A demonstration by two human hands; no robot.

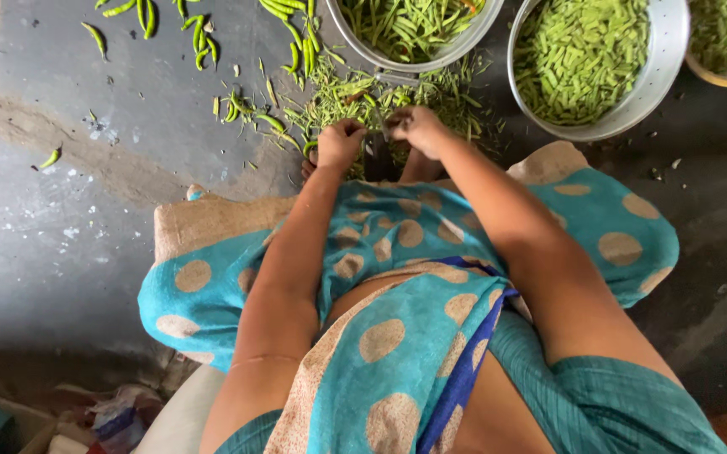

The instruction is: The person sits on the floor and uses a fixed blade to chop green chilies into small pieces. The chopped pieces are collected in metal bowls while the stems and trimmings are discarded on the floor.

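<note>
**Grey concrete, green beans**

Grey, dusty concrete floor point(69, 244) fills the view, with a tan burlap mat point(212, 220) under the seated person. Two round metal bowls point(662, 67) of cut green bean pieces stand at the top edge. Loose whole green bean pods point(200, 38) lie scattered upper left, pointing mostly up-down. A dark upright blade point(378, 151) stands between the hands. The left hand point(340, 143) and right hand point(416, 128) are both curled closed at the blade, pinching something green; which way it points cannot be told.
</note>
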